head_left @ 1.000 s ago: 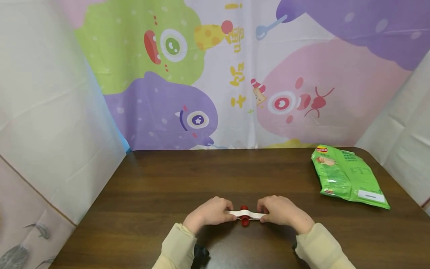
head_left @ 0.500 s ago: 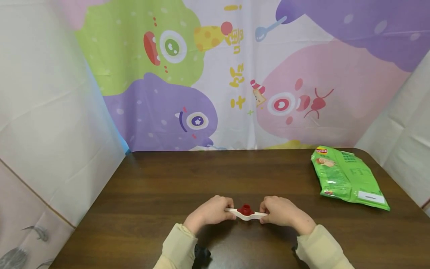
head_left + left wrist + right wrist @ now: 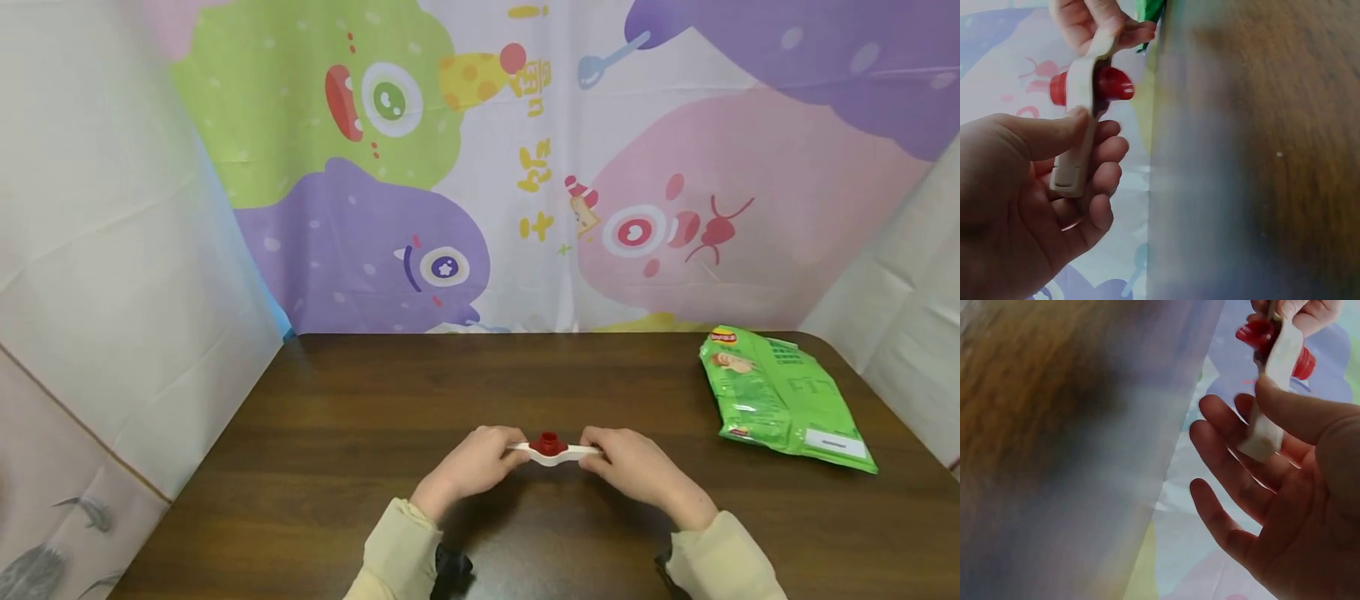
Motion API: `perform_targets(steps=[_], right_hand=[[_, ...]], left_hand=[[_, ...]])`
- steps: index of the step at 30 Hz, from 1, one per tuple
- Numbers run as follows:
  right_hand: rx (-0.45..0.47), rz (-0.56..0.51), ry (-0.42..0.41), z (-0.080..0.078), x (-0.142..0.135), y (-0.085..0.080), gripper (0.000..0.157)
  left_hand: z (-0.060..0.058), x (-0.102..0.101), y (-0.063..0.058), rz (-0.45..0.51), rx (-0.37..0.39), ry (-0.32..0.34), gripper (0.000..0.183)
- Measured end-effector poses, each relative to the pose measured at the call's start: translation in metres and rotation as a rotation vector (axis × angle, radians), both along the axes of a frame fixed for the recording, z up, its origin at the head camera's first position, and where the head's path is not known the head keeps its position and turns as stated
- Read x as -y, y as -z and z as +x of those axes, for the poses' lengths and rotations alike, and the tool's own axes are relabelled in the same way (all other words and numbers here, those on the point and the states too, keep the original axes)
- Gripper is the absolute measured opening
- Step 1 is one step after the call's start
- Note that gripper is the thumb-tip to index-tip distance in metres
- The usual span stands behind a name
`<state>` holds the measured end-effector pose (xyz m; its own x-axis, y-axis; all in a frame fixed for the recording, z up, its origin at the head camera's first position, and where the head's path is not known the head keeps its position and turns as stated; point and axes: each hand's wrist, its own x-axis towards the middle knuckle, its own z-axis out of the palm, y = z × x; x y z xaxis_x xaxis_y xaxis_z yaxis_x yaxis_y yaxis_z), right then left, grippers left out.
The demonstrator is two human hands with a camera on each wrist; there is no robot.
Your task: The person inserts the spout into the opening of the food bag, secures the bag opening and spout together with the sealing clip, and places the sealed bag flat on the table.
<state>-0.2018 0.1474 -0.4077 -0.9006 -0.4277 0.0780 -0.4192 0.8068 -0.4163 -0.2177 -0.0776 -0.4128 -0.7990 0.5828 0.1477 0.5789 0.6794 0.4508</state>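
Slightly farther from the body than half a second ago, by lift or by reach one cannot tell, a person's left hand [image 3: 476, 460] and right hand [image 3: 633, 467] carry a white bar [image 3: 550, 459] with a red fitting [image 3: 549, 442] at its middle. A second ago red showed on both sides of the bar; now, seen from the head, the fitting rises from its far side, its round mouth up.

Left thumb and fingers are clamped on one end of the bar, the thumb pressed along one face, the fingers curled behind. At the other end, the right thumb pinches the bar against the fingers behind it, while the other right fingertips spread apart, away from it. The fitting sits midway between the two sets of fingers, touching neither, and the bar bulges around it.

Below the fingers runs a dark wooden table [image 3: 337, 467]. Well beyond the right fingers, on the far side of the table, lies a green packet [image 3: 787, 400]. Past all the fingertips hangs a cartoon-printed cloth [image 3: 513, 283]; behind the fingers, pale yellow sleeves [image 3: 397, 542] cover both forearms.
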Motion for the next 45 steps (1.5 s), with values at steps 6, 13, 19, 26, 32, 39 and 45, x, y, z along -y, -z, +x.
perform_targets(steps=[6,13,19,26,32,39,45], right_hand=[[-0.066,-0.017,0.050,-0.001,0.001,0.000,0.006],[-0.177,-0.016,0.082,-0.002,0.001,0.002,0.007],[-0.216,-0.008,0.095,-0.002,0.002,0.002,0.009],[-0.328,0.021,0.100,-0.003,0.004,0.003,0.010],[-0.435,0.070,0.110,-0.003,0.008,0.005,0.011],[-0.582,0.086,0.077,-0.005,0.011,0.005,0.016],[-0.611,0.019,0.157,-0.006,0.008,0.004,0.018]], left_hand=[[-0.002,-0.002,0.001,0.044,-0.080,-0.020,0.011],[-0.002,-0.003,-0.002,0.055,-0.079,-0.053,0.012],[-0.002,-0.006,-0.004,0.060,-0.126,-0.072,0.015],[-0.002,-0.010,-0.004,0.024,-0.246,-0.124,0.017],[-0.002,-0.013,-0.003,0.053,-0.316,-0.154,0.017],[-0.002,-0.017,-0.003,0.112,-0.350,-0.195,0.016],[0.002,-0.023,-0.005,0.150,-0.390,-0.223,0.017]])
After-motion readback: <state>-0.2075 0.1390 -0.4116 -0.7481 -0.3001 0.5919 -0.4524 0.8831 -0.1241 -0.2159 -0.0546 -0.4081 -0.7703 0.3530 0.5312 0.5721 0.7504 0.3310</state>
